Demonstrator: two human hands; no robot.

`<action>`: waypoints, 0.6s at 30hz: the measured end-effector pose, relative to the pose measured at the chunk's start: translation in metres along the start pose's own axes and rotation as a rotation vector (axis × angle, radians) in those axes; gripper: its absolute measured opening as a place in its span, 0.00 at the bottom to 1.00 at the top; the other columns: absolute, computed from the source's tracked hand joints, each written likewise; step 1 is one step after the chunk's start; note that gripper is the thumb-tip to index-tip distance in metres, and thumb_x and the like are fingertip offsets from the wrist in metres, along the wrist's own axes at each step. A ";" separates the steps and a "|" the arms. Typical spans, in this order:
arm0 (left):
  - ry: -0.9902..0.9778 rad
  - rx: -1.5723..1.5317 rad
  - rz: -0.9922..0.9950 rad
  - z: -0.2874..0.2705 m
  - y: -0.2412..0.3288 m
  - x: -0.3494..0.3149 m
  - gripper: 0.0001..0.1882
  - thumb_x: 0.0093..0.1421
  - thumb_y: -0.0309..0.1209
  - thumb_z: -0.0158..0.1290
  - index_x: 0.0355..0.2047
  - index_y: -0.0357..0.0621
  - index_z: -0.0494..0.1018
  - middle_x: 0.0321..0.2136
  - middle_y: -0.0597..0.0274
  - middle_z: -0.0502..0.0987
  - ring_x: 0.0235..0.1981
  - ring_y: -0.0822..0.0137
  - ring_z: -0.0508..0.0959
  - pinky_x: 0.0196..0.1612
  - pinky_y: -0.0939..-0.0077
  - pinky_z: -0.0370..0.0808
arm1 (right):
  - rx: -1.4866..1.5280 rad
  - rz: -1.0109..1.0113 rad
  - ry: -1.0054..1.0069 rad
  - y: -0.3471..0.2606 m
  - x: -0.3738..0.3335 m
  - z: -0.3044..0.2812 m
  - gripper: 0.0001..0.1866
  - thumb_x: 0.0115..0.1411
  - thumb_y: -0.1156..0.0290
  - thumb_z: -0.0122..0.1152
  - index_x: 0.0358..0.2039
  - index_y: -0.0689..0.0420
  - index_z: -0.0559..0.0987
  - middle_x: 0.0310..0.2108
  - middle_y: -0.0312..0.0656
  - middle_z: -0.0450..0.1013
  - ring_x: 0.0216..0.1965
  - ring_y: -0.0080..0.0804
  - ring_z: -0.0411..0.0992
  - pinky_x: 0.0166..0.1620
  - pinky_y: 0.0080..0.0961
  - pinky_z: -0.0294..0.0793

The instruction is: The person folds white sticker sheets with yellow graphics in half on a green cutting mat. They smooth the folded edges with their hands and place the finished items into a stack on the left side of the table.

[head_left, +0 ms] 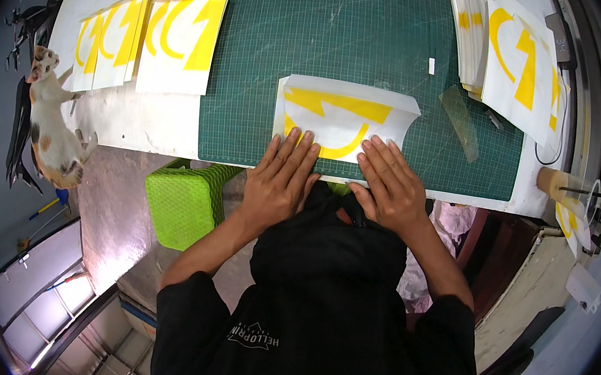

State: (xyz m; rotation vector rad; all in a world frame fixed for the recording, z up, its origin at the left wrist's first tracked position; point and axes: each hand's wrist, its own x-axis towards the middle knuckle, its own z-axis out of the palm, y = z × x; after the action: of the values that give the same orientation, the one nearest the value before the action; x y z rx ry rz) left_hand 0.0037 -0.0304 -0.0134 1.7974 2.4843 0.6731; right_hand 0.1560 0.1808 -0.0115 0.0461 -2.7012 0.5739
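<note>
Pressing a sheet flat with 2 hands, viewed from above. Your yellow-and-white sheet (342, 131) lies on the green cutting mat (314, 41), close to its near edge and directly in front of you. At the left side its borders do not quite coincide, which suggests 2 layers or a fold; the view does not settle which. The far edge and the right-hand side appear slightly raised and curled.

Your left hand (278, 183) rests palm down, its 4 fingers extended and only narrowly parted, with the tips on the near left part of the sheet. Your right hand (397, 194) mirrors it on the near right part, fingers straight and a little more spread. Each thumb stands away from its fingers, and neither hand is clamped on anything.

The step in hand is judged to be smoothing or aligning the near portion. The next move would call for even, light pressure from both sides, with the near edge held parallel to the mat's grid and attention given to the curled right side, where a crease could set.

Similar printed sheets stand in piles at your left (182, 46) and right (522, 68); a translucent strip (460, 125) lies between your sheet and the right-hand pile.
</note>
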 end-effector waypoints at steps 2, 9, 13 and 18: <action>-0.005 -0.006 -0.002 0.000 0.000 0.000 0.28 0.64 0.29 0.61 0.63 0.33 0.72 0.66 0.42 0.71 0.69 0.42 0.70 0.70 0.41 0.64 | 0.003 0.007 0.003 -0.001 0.000 0.000 0.27 0.60 0.61 0.73 0.52 0.70 0.81 0.59 0.57 0.76 0.64 0.52 0.73 0.68 0.50 0.72; -0.060 0.088 -0.114 0.001 0.019 0.000 0.31 0.69 0.43 0.55 0.66 0.36 0.70 0.68 0.43 0.68 0.72 0.44 0.65 0.73 0.38 0.55 | -0.025 0.049 -0.016 -0.008 0.003 0.000 0.28 0.62 0.57 0.69 0.53 0.69 0.81 0.59 0.58 0.75 0.65 0.53 0.71 0.69 0.51 0.69; -0.033 0.062 -0.219 0.003 0.036 0.006 0.32 0.71 0.46 0.51 0.70 0.41 0.67 0.70 0.43 0.65 0.74 0.43 0.62 0.72 0.31 0.50 | -0.144 0.113 -0.061 -0.023 0.008 0.008 0.27 0.65 0.56 0.62 0.58 0.61 0.80 0.57 0.55 0.74 0.65 0.51 0.69 0.71 0.55 0.62; -0.001 0.102 -0.242 0.014 0.039 0.007 0.31 0.71 0.46 0.51 0.71 0.52 0.66 0.69 0.44 0.65 0.73 0.42 0.61 0.73 0.29 0.48 | -0.165 0.204 -0.045 -0.031 0.013 0.019 0.27 0.64 0.57 0.60 0.63 0.51 0.78 0.54 0.53 0.73 0.63 0.51 0.68 0.72 0.61 0.58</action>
State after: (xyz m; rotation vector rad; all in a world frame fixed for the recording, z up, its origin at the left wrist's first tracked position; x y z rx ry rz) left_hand 0.0403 -0.0091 -0.0109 1.4859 2.7191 0.5405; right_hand 0.1402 0.1459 -0.0106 -0.2656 -2.8066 0.4091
